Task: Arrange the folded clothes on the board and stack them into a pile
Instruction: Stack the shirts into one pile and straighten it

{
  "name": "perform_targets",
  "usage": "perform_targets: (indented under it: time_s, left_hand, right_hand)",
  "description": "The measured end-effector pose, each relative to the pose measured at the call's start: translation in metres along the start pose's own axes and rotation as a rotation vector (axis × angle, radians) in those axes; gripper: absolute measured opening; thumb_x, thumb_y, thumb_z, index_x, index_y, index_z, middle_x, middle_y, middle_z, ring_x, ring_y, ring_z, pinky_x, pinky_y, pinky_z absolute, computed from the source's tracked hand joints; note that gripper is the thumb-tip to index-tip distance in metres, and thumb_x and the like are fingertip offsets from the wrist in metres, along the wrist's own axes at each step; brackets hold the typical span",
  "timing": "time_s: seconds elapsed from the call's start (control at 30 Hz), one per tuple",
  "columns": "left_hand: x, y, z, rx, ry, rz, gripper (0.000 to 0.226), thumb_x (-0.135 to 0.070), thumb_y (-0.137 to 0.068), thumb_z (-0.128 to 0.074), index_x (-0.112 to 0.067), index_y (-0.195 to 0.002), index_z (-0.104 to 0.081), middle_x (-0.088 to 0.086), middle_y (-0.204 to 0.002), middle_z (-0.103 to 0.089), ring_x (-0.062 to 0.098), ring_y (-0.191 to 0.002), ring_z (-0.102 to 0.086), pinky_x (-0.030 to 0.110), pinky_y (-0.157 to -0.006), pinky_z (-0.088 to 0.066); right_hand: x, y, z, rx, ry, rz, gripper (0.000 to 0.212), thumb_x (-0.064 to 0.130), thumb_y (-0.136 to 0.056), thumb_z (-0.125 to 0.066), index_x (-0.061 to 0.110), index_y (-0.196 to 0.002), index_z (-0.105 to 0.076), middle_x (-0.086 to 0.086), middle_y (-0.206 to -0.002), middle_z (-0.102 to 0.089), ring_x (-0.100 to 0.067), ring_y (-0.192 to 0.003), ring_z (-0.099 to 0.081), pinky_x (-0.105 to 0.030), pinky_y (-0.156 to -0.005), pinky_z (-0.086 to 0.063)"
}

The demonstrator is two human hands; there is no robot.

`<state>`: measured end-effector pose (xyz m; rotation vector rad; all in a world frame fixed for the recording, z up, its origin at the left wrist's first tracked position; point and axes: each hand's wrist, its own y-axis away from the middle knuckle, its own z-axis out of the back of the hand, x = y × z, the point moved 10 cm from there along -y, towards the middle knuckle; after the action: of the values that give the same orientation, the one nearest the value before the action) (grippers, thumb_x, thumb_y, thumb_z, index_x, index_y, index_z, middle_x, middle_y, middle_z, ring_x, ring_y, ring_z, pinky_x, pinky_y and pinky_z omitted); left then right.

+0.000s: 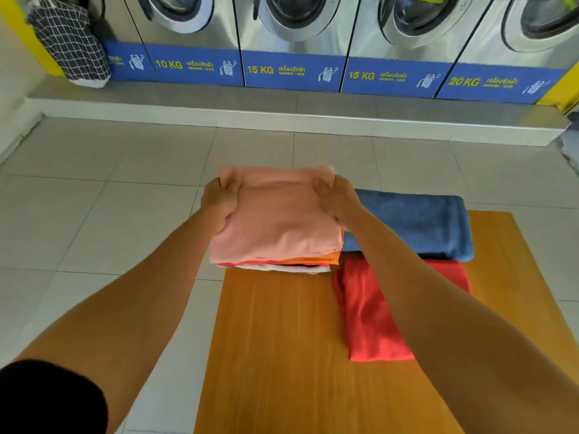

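Near: bare wooden board (282, 339), near half free of clothes. On its right side lies one folded red cloth (363, 314), flat, long edge running near to far. Just beyond it, touching its far end, one folded blue towel (416, 223) at the board's far right.

Far left of board: the pile (275, 258). Top piece is a folded pink cloth (275, 214); under it edges of orange, red-pink, white and something dark show. Looks like about four or five layers below the pink one, exact count not clear. Pile sits just beside the blue towel and overhangs the board's far-left edge.

Left hand (219, 205) grips the pink cloth at its left edge, fingers curled round the fabric. Right hand (335, 198) grips its right edge the same way. Both clamped on it.

Step in hand, as I judge: seating or squaring the pink cloth on top of the pile. Next move probably calls for letting go, then taking the red cloth or blue towel and laying it square on top; two loose pieces left.

Far: tiled floor (109, 214), five washers (294, 36) along the wall, one checked bag (72, 42) at far left.
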<state>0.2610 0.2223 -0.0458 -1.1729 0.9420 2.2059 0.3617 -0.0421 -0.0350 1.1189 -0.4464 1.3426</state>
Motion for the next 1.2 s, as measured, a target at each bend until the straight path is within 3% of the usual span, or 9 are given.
perform_targets:
  time_s: [0.13,0.23,0.47,0.67,0.87,0.93,1.03,1.1,1.2]
  left_hand:
    - [0.033,-0.008,-0.021,-0.001,-0.025,0.055,0.07,-0.065,-0.088,-0.046,-0.009,-0.13,-0.054,0.011,-0.122,-0.061,0.032,-0.109,-0.057,0.035,-0.082,-0.041]
    - [0.028,-0.019,-0.02,0.011,-0.027,0.053,0.064,-0.06,-0.09,-0.049,-0.008,-0.126,-0.058,0.011,-0.117,-0.063,0.027,-0.096,-0.055,0.034,-0.081,-0.042]
    - [-0.015,-0.036,-0.004,0.004,-0.032,0.009,0.068,-0.055,-0.09,-0.054,-0.006,-0.137,-0.05,0.012,-0.124,-0.059,0.028,-0.106,-0.056,0.035,-0.084,-0.044]
    - [0.024,-0.012,-0.016,-0.063,-0.12,0.025,0.067,-0.06,-0.092,-0.045,-0.005,-0.129,-0.055,0.015,-0.124,-0.061,0.033,-0.11,-0.058,0.035,-0.082,-0.043]
    - [0.016,0.002,-0.005,-0.148,-0.129,0.036,0.064,-0.059,-0.091,-0.048,-0.006,-0.127,-0.046,0.009,-0.113,-0.056,0.024,-0.095,-0.051,0.035,-0.076,-0.038]
    - [0.016,0.01,0.003,-0.178,-0.177,0.023,0.064,-0.057,-0.093,-0.044,-0.003,-0.127,-0.047,0.012,-0.117,-0.058,0.03,-0.103,-0.057,0.038,-0.077,-0.041]
    - [0.015,0.032,0.011,-0.168,-0.233,0.029,0.062,-0.047,-0.097,-0.042,-0.004,-0.141,-0.037,0.018,-0.135,-0.052,0.037,-0.121,-0.052,0.044,-0.094,-0.044]
    - [0.014,0.051,0.017,-0.174,-0.252,0.008,0.059,-0.037,-0.098,-0.044,-0.006,-0.145,-0.03,0.015,-0.141,-0.048,0.036,-0.126,-0.049,0.044,-0.099,-0.042]
    - [0.003,0.092,0.033,-0.338,-0.221,-0.211,0.046,-0.027,-0.093,-0.051,-0.012,-0.136,-0.043,0.008,-0.13,-0.057,0.027,-0.117,-0.055,0.04,-0.094,-0.048]
  right_hand:
    - [-0.039,-0.017,-0.012,0.0,0.055,-0.02,0.055,0.051,-0.098,-0.047,0.01,-0.134,-0.05,-0.002,-0.116,-0.057,-0.029,-0.111,-0.057,-0.046,-0.098,-0.047]
    - [-0.041,-0.023,-0.012,0.004,0.014,-0.02,0.052,0.051,-0.097,-0.05,0.01,-0.129,-0.053,-0.004,-0.117,-0.061,-0.028,-0.109,-0.058,-0.047,-0.098,-0.049]
    - [-0.008,-0.036,0.002,0.0,-0.193,0.041,0.05,0.047,-0.095,-0.056,0.01,-0.127,-0.056,-0.007,-0.112,-0.067,-0.026,-0.1,-0.064,-0.046,-0.089,-0.056]
    - [-0.033,-0.022,-0.011,-0.062,-0.009,0.026,0.045,0.047,-0.099,-0.05,0.008,-0.122,-0.052,-0.003,-0.107,-0.057,-0.023,-0.096,-0.054,-0.034,-0.078,-0.039]
    - [-0.026,-0.015,-0.005,-0.045,0.036,0.009,0.05,0.048,-0.098,-0.051,0.007,-0.126,-0.05,-0.001,-0.105,-0.052,-0.023,-0.097,-0.052,-0.034,-0.077,-0.038]
    - [-0.026,-0.008,-0.002,-0.029,0.023,-0.026,0.048,0.045,-0.097,-0.051,0.009,-0.13,-0.047,-0.001,-0.105,-0.052,-0.021,-0.091,-0.051,-0.032,-0.07,-0.039]
    - [-0.028,0.016,0.013,-0.066,-0.042,-0.001,0.025,0.033,-0.093,-0.053,0.017,-0.112,-0.05,0.005,-0.089,-0.055,-0.01,-0.072,-0.052,-0.023,-0.054,-0.037]
    - [-0.037,0.043,0.03,-0.107,-0.065,0.038,0.021,0.032,-0.092,-0.057,0.022,-0.111,-0.054,0.01,-0.092,-0.06,-0.008,-0.078,-0.058,-0.021,-0.061,-0.044]
    - [-0.066,0.087,0.072,-0.259,-0.058,0.03,0.032,0.032,-0.092,-0.062,0.02,-0.121,-0.059,0.01,-0.111,-0.063,-0.009,-0.101,-0.06,-0.028,-0.087,-0.048]
